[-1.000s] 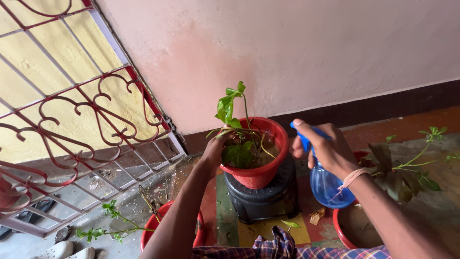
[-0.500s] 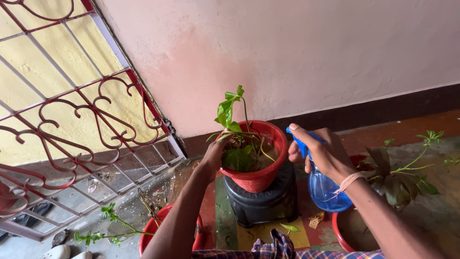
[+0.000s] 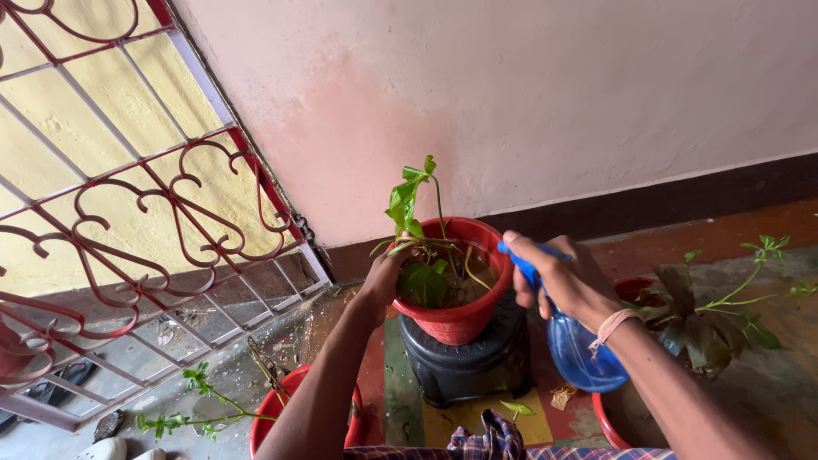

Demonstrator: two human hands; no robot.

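Round red plastic pot [image 3: 464, 317] with a green leafy plant [image 3: 419, 223] sits on top of a squat black plastic stool [image 3: 467, 362], close to the pink wall [image 3: 528, 94]. Left hand [image 3: 381, 279] grips the pot's left rim, fingers curled over the edge. Right hand [image 3: 563, 280], just right of the pot, is closed around the neck of a translucent blue plastic spray bottle [image 3: 578, 347], nozzle aimed at the pot. Red iron grille [image 3: 145, 221] stands left of the pot.
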